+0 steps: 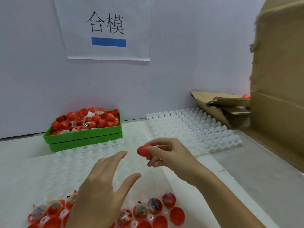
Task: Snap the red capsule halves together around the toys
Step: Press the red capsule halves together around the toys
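The right hand [166, 153] is up in the air over the white table [246, 186], and its fingers and thumb are curled around a closed red capsule [143, 150]. The capsule's round end pokes out to the left of the fingertips. The left hand [100, 186] is just beside it, lower and nearer, with its fingers straight and spread a bit, holding nothing. The two hands are close but not touching. Under the hands lies a clear bumpy tray [85, 162] with rows of little cups. At the near edge of this tray sit open red capsule halves [176, 215]; some of them have small toys in plastic bags [154, 205] inside, and some are bare. The left hand hides part of that row. Far to the left, by the wall, is a green bin [82, 137] piled up with more red halves and toy bags. To the far right lies a second clear tray [194, 129], and behind it is a torn cardboard box [276, 96]. A white paper sign [107, 28] with black writing and a blue bar hangs on the wall.
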Tool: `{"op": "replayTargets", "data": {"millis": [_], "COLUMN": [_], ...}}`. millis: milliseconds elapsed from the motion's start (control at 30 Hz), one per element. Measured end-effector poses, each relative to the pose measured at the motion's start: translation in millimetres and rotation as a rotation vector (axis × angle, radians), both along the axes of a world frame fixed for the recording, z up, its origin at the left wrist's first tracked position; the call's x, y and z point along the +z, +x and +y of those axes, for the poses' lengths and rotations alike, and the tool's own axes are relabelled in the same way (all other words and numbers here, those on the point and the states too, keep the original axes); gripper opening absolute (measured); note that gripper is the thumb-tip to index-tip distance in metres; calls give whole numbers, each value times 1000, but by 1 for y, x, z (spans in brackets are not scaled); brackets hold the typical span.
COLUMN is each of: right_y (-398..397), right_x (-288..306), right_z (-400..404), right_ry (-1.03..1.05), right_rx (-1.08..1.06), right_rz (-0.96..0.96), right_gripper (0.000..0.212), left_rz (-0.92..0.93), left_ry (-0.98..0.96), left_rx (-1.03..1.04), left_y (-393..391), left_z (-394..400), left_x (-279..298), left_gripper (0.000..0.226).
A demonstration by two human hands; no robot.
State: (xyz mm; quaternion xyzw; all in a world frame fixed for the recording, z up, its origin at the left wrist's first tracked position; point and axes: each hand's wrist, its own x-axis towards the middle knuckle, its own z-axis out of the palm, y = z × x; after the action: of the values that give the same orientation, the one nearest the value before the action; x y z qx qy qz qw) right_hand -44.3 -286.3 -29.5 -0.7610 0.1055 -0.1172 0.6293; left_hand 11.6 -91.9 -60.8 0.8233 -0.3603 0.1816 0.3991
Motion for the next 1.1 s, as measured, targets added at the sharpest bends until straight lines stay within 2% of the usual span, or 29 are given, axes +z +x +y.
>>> {"op": "replayTargets", "data": {"millis": [67, 133, 233, 300, 367, 467, 567, 733, 900, 1100], "right_y": [7, 15, 22, 22, 17, 7, -1, -10, -9, -9], "right_x": [5, 10, 17, 16, 9, -4, -7, -3, -5, -8], "right_z": [-19, -37, -54, -48, -28, 10, 32, 37, 36, 37], "right_ry": [227, 421, 512, 486, 391, 190, 46, 86, 73, 17], "right_rx": [-65, -138, -176, -118, -12, 145, 197, 172, 102, 93], "right_rz": [23, -8, -93, -128, -135, -141, -169, -198, -264, -280], "right_gripper": [17, 24, 28, 31, 33, 21, 13, 28, 16, 13], "left_rz": [-55, -75, -70, -18, 138, 313, 356, 416, 494, 491], "left_ry": [-33, -23, -14, -77, -175, -262, -268, -307, -413, -427], "left_rx": [6, 21, 39, 27, -8, -72, -157, -192, -231, -219], "left_y": [4, 5, 4, 4, 2, -1, -2, -3, -6, -9], "left_z": [-1, -2, -6, -5, -5, -2, 0, 3, 3, 0], "left_x": [0, 2, 5, 8, 9, 14, 18, 20, 23, 24], "left_gripper": [51, 62, 63, 44, 23, 47, 37, 43, 27, 29]}}
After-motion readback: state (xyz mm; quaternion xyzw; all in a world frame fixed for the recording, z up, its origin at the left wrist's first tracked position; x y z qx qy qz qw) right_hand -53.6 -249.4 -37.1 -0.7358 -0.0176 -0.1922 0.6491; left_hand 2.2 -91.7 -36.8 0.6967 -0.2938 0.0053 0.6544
